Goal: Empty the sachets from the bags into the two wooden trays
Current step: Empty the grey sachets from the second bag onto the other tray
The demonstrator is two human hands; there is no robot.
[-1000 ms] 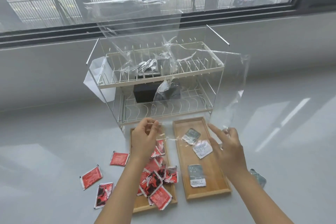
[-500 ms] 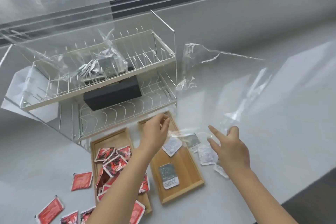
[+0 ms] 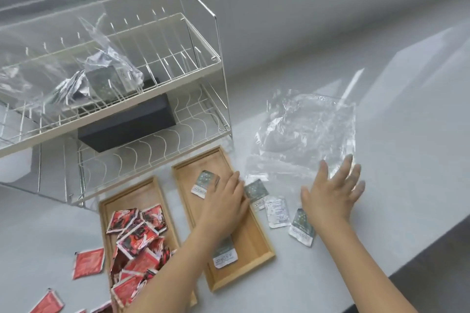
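Since the earlier frame, both hands are dropping lower and flattening out, and the clear bag [image 3: 305, 134] that was billowing in the air is now lying slack on the counter [image 3: 381, 71], just beyond the right hand [image 3: 333, 193]. Three green-and-white sachets [image 3: 277, 211] are lying loose on the counter in the gap between the two hands, outside the right-hand wooden tray [image 3: 256, 241]; the one nearest the left hand [image 3: 223, 203] is touching the tray's outer rim. Their row is running from the left hand's fingertips diagonally back toward the right wrist. The left hand is the nearer one to the first stray, while the right wrist is sitting just beside the last. That tray's long axis is pointing away from the person, roughly along the left forearm.

The left hand is lying palm down over the tray with fingers straight, holding nothing, its fingertips close to a sachet inside the tray [image 3: 204, 183]. The right hand is spreading wide, fingers straight, pressing the near edge of the bag flat. The left-hand tray [image 3: 127, 198] is carrying a pile of red sachets [image 3: 137, 239], with more red ones scattered on the counter beyond the left elbow.
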